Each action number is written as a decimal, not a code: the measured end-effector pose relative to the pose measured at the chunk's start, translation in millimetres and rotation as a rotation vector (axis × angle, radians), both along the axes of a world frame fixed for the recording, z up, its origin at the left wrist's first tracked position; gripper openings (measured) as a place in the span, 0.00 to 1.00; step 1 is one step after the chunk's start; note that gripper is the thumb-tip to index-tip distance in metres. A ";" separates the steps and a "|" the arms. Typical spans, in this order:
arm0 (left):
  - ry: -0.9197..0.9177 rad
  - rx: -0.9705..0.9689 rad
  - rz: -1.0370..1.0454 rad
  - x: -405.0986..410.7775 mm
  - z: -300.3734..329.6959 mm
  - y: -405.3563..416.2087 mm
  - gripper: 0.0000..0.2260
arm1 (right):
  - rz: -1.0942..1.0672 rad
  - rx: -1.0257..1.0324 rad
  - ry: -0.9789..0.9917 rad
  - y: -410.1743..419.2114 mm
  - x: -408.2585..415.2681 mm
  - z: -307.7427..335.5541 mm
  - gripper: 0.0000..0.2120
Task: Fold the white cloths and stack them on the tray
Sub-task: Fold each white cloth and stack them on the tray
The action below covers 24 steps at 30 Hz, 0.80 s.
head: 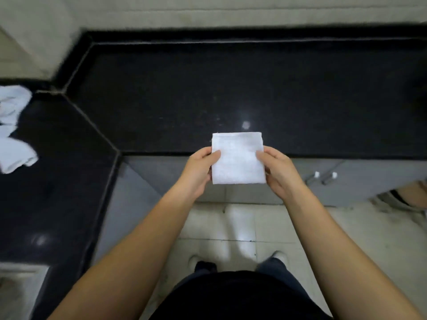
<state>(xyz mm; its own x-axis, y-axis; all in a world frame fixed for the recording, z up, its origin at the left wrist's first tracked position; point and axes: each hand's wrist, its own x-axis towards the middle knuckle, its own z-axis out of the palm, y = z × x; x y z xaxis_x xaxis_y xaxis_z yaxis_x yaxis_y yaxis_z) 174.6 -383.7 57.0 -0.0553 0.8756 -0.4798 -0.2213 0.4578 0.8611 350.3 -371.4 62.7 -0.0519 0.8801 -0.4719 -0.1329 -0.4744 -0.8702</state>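
A white cloth (238, 158), folded into a small neat square, is held up flat over the front edge of the black counter (208, 93). My left hand (199, 170) pinches its left edge, thumb on top. My right hand (280, 170) pinches its right edge the same way. More white cloths (13, 130) lie loose and crumpled on the counter's left wing, at the frame's left edge. No tray is in view.
The black stone counter bends in an L round to the left, with a tiled wall behind it. Grey cabinet doors with metal handles (323, 177) sit below its front edge. Pale floor tiles and my shoes show underneath.
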 end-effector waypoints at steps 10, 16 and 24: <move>0.004 -0.002 -0.538 356.1 9.6 41.1 0.07 | -0.582 0.003 -0.089 -49.0 336.8 13.7 0.08; 0.037 0.038 -0.702 495.8 19.8 64.5 0.07 | -0.757 0.045 -0.078 -49.1 463.8 25.9 0.08; -0.006 0.163 -0.781 625.8 50.8 164.4 0.08 | -0.861 0.143 -0.056 43.0 587.3 41.5 0.07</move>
